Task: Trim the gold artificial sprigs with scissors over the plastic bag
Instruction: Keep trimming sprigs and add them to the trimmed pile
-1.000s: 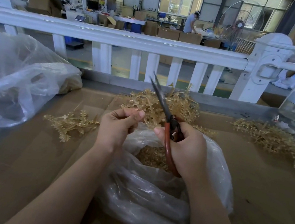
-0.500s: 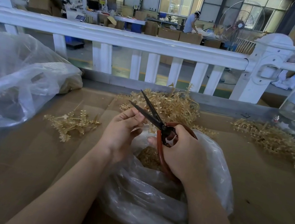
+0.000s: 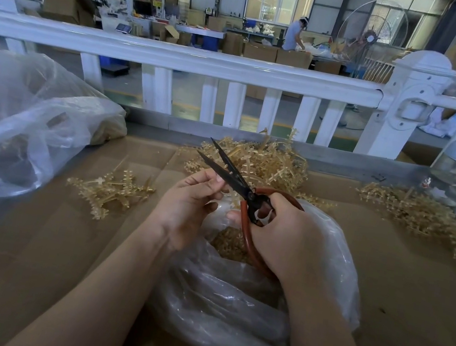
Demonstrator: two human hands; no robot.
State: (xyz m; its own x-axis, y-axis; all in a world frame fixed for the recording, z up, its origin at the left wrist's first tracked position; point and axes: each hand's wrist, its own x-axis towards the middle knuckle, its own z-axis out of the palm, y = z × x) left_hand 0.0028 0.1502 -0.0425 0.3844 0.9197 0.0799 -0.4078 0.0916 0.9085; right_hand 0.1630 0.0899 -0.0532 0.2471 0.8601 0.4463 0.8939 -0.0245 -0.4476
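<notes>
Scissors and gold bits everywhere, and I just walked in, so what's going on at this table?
A person is trimming gold sprigs. The right hand grips red-handled scissors, blades open and pointing up and away. The left hand pinches something small by the blades, too small to make out. Both work above an open plastic bag holding gold trimmings. More sprigs lie on the cardboard.
</notes>
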